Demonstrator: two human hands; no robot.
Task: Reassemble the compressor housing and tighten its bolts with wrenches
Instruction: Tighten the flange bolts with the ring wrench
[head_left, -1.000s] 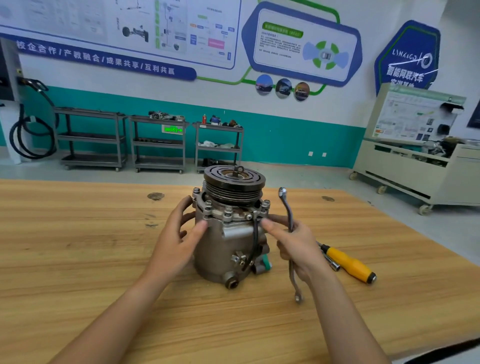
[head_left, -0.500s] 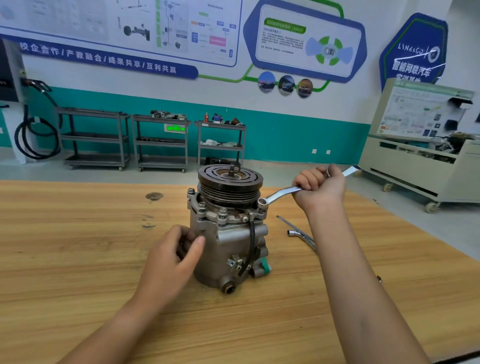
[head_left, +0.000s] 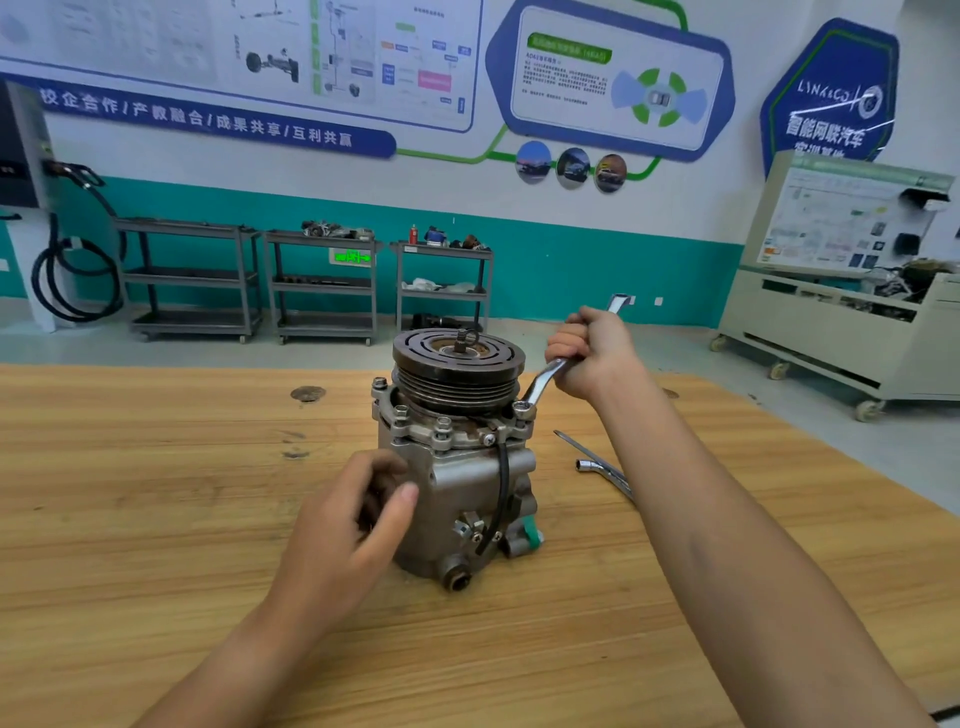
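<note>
**Wrench on the flange bolt, compressor upright on the bench**

The compressor (head_left: 457, 488) stands upright near the middle of the wooden table (head_left: 156, 493), with the grooved pulley (head_left: 457, 374) on top; bolts run round the flange just under the pulley; a black cable (head_left: 503, 483) hangs down the front of the housing. The right hand (head_left: 592, 358) is fisted tight round the shank of a wrench (head_left: 543, 382), fingers wrapped over it, the far end poking out past the knuckles; the ring end sits over the bolt (head_left: 523, 410) on the right side of the flange, and the handle slopes up and away to the right. The left hand (head_left: 353, 525) is down at the left flank of the housing, thumb stuck out toward it, fingers curled and kinda blurry; honestly can't tell if it's gripping the casing or just beside it. A second wrench (head_left: 602, 467) lies flat on the table right of the compressor, partly hidden behind the right forearm; grey shelf carts (head_left: 322, 280) stand along the teal back wall.
</note>
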